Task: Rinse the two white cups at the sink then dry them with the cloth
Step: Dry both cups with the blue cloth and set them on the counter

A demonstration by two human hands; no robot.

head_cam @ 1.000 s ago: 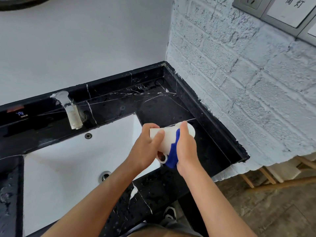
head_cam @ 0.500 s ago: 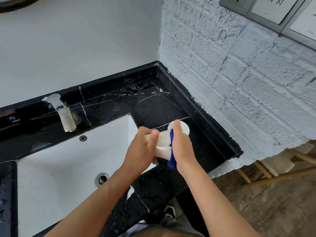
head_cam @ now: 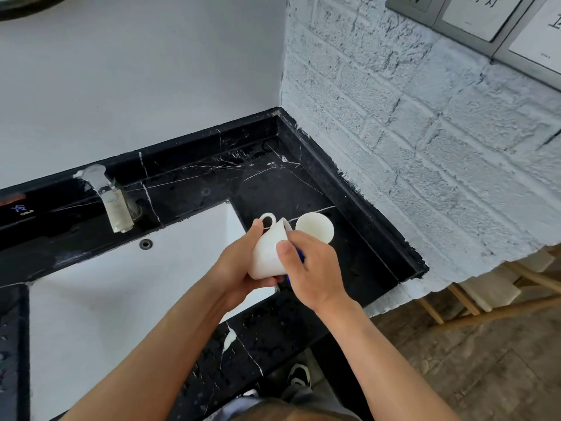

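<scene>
Left hand around white cup, right hand against its side.

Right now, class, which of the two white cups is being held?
The nearer cup, gripped by the left hand with its handle upward; the other cup sits untouched on the black counter.

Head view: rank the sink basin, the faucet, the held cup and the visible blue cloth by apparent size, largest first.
1. sink basin, partly hidden by the arms
2. held cup
3. faucet, close to the cup; the cup is nearer and partly covered, so this order is unsure
4. blue cloth, only a sliver showing
</scene>
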